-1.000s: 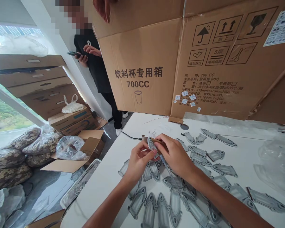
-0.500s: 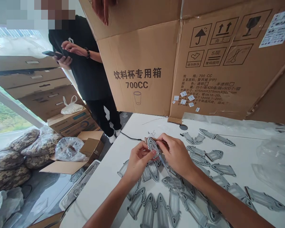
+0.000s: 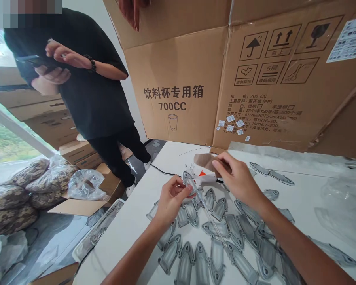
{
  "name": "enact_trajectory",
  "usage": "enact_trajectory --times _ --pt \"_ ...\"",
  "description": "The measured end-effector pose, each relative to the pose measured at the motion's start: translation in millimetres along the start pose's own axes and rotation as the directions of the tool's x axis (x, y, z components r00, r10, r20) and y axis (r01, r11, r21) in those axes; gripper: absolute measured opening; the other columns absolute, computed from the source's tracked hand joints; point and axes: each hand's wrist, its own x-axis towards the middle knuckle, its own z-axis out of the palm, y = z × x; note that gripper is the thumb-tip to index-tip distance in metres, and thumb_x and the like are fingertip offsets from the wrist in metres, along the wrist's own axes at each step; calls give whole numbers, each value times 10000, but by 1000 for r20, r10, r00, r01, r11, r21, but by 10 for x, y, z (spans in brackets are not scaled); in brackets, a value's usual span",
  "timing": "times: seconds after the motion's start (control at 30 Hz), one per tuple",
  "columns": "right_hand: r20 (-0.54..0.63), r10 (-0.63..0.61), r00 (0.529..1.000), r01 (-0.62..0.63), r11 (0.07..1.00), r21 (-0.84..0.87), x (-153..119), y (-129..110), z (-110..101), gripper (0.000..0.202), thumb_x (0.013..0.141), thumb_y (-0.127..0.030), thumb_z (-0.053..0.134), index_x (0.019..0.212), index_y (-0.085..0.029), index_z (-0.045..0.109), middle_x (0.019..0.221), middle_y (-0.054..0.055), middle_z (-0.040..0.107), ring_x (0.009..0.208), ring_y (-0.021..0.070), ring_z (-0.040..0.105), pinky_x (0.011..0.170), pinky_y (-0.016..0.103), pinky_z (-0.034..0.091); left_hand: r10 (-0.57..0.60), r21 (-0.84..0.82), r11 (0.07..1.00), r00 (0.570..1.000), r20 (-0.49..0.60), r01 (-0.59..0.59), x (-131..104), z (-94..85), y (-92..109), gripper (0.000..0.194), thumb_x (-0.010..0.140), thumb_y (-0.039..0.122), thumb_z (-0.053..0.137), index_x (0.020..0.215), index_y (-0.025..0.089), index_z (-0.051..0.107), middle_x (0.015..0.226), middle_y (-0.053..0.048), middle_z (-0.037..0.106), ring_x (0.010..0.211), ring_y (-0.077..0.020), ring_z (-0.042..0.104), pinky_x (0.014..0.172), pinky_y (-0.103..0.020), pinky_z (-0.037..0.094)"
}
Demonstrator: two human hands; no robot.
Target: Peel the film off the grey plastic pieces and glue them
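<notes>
My left hand (image 3: 173,198) is closed, pinching a grey boat-shaped plastic part (image 3: 188,181) with a pale see-through middle, held upright. My right hand (image 3: 237,174) grips a thin brown flat piece (image 3: 206,162) between thumb and fingers, apart from the grey part and to its right. Between and just beyond the hands lies a white glue gun (image 3: 206,180) with an orange-red trigger; a long clear stick runs from it toward me. Many similar grey parts (image 3: 201,263) lie spread over the white table (image 3: 130,245) around and below my hands.
A large cardboard box (image 3: 178,63) stands along the table's far side. Clear plastic wrap (image 3: 344,198) lies at the right. A black cable (image 3: 163,171) crosses the left edge. Someone in black (image 3: 89,79) stands at the left with a phone; a white basket (image 3: 97,229) sits below the table.
My right hand has moved right and up, away from the grey part, with the brown piece now plainly visible and the glue gun uncovered. My left hand stays nearly still. The standing person appears closer.
</notes>
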Motion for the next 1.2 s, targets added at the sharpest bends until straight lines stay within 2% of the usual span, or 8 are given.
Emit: enact_trajectory --times 0.1,0.23,0.37,0.47,0.63,1.0,1.1,1.2 --pt "178 11 984 -18 999 35 -59 -15 133 229 1088 -435 484 1031 -250 606 790 -5 667 675 232 597 626 321 403 18 12 1000 1000 14 -19 2 -8 -38 440 778 445 878 810 199 515 766 6 635 740 -153 633 802 -379 647" --pt "250 102 963 -141 979 144 -127 11 277 275 1043 -499 594 1182 -264 619 842 -7 701 721 247 639 632 312 432 29 43 999 999 26 -30 -13 -11 -68 416 815 437 856 836 198 517 743 16 614 737 -147 620 845 -412 648" --pt "297 177 938 -268 916 299 -170 42 361 347 929 -515 763 1118 -233 690 942 22 722 846 266 665 700 321 478 47 89 995 998 45 -51 -27 -6 -78 383 842 437 836 838 190 543 748 6 605 747 -154 621 840 -424 654" --pt "348 220 911 -352 854 384 -187 16 412 372 863 -479 831 1085 -209 703 875 13 711 802 255 647 683 310 465 61 101 993 997 50 -66 -26 -9 -83 377 866 453 814 841 187 548 772 -13 630 782 -171 650 830 -404 650" --pt "260 227 939 -320 854 411 -177 14 441 281 832 -452 815 826 -183 735 683 -22 592 648 192 505 615 293 376 61 113 991 997 48 -66 -25 -17 -81 384 853 450 823 839 187 545 750 3 609 753 -160 623 832 -431 659" --pt "221 156 963 -222 923 315 -191 68 472 281 862 -443 719 771 -177 721 666 -19 569 651 189 464 613 310 330 47 105 993 999 11 -48 -6 -11 -116 406 845 447 820 847 195 502 763 -1 617 758 -162 625 865 -460 655" --pt "200 230 952 -296 856 423 -163 32 443 301 817 -461 786 797 -166 729 692 -11 577 651 175 446 607 295 326 39 107 994 999 1 -39 1 -20 -128 406 837 442 824 847 193 503 751 1 621 749 -160 626 867 -463 654" --pt "255 350 901 -431 677 596 -106 -18 350 394 727 -487 913 824 -154 726 715 -7 558 609 140 382 543 259 294 33 118 993 999 0 -32 5 -29 -138 399 836 447 820 849 190 515 757 -6 633 752 -170 647 864 -466 653"
